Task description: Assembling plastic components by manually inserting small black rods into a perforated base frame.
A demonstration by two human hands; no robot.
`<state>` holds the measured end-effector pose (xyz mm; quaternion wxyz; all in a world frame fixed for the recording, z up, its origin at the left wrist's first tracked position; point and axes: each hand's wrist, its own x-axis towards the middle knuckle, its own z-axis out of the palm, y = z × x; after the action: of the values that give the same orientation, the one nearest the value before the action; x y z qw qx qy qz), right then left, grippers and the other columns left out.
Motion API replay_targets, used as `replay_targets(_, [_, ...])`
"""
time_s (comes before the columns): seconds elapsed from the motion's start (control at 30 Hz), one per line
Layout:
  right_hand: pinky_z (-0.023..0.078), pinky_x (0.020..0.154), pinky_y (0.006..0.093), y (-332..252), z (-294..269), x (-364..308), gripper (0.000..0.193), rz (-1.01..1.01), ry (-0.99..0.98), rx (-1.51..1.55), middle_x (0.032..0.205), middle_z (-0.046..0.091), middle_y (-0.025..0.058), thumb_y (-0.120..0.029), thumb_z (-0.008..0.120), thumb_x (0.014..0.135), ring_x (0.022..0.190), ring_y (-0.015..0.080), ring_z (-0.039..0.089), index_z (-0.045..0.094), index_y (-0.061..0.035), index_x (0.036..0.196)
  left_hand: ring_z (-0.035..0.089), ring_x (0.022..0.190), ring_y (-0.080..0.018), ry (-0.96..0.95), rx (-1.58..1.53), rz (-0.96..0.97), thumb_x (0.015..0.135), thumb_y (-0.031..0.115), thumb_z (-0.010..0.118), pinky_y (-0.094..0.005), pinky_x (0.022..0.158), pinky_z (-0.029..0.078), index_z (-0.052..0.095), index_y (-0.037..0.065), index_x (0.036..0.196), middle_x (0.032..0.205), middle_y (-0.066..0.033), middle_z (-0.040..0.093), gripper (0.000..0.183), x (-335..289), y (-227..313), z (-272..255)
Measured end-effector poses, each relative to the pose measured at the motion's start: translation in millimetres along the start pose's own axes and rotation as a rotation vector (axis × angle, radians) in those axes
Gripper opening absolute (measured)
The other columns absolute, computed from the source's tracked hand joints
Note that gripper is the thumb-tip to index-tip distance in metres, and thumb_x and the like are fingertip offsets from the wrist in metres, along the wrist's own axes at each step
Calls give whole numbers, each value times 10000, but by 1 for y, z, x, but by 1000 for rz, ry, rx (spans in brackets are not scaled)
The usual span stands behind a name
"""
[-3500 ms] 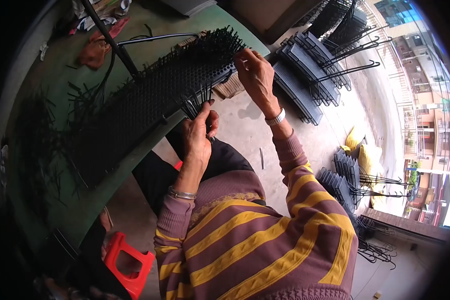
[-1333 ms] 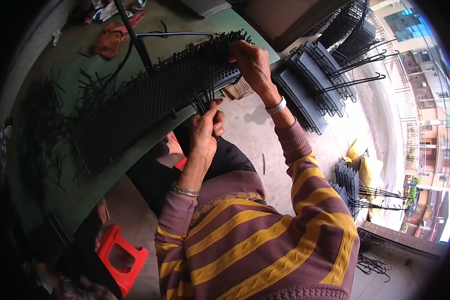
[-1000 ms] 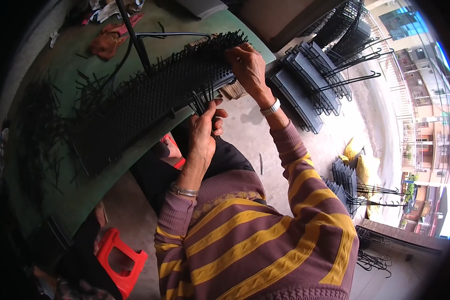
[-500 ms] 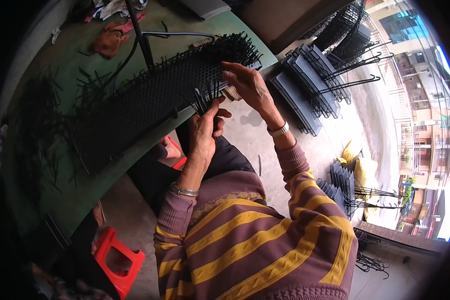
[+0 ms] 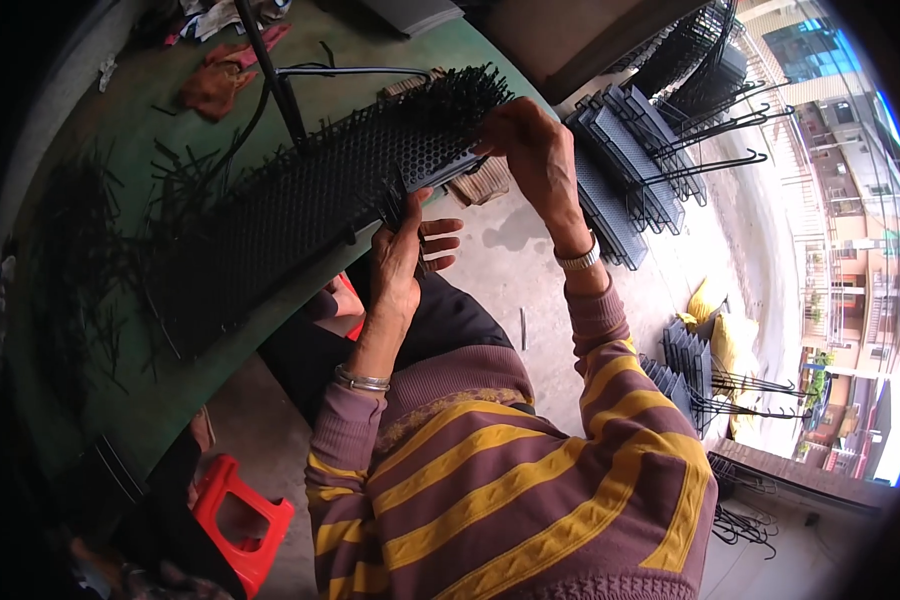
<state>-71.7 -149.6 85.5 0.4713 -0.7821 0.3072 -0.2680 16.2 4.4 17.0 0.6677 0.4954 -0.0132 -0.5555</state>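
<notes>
A long black perforated panel [image 5: 300, 205] lies across the green table, its far edge and right end bristling with short black strips [image 5: 460, 95]. Close to its near edge, my left hand [image 5: 398, 262] holds a small bunch of thin black strips [image 5: 394, 196] under the thumb, with the other fingers partly spread. My right hand [image 5: 542, 160] is raised over the panel's right end. Its fingers are bent together by the bristling strips, and what they hold, if anything, cannot be made out. More loose black strips [image 5: 80, 250] lie heaped at the left.
A black metal post [image 5: 275, 85] with a bar stands behind the panel. An orange-brown cloth [image 5: 215, 88] lies on the table [image 5: 340, 40]. Stacked black mesh racks with hooks [image 5: 630, 150] stand on the floor at right, near yellow sacks [image 5: 733, 345]. A red stool [image 5: 255, 555] is at lower left.
My right hand has moved up and right to the panel's end, its fingers drawing in. My left hand has shifted slightly left and down, and its fingers have spread more.
</notes>
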Motion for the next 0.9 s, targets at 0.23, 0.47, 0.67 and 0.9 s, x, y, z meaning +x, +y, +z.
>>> replay_targets(0.23, [523, 573, 262, 29, 28, 24, 72, -421, 358, -355, 758, 662, 90, 10, 569, 903, 690, 173, 702, 571, -18, 970, 526, 587, -95, -108, -58, -68, 973, 383, 547, -240, 485, 409, 621, 130, 1138, 836, -116, 685, 311, 21, -11, -4])
replay_targets(0.47, [522, 553, 282, 30, 36, 25, 38, -418, 374, -499, 743, 653, 92, -38, 568, 919, 681, 181, 702, 569, -37, 958, 590, 671, -128, -169, -94, -36, 978, 318, 545, -267, 547, 470, 630, 84, 1084, 892, -131, 687, 271, 27, -18, -20])
replay_targets(0.67, [511, 541, 293, 31, 38, 24, 29, -408, 415, -557, 710, 654, 97, -60, 578, 920, 682, 194, 705, 568, -38, 936, 684, 860, -226, -84, -113, -137, 983, 348, 525, -404, 717, 575, 595, 134, 1156, 927, -128, 694, 284, 13, -3, -8])
replay_targets(0.9, [501, 524, 295, 31, 35, 33, 48, -370, 347, -519, 700, 675, 101, -76, 582, 916, 646, 199, 698, 580, -29, 928, 581, 673, -145, -11, -150, -85, 976, 345, 546, -280, 527, 437, 592, 112, 1086, 784, -53, 614, 261, 14, -8, -13])
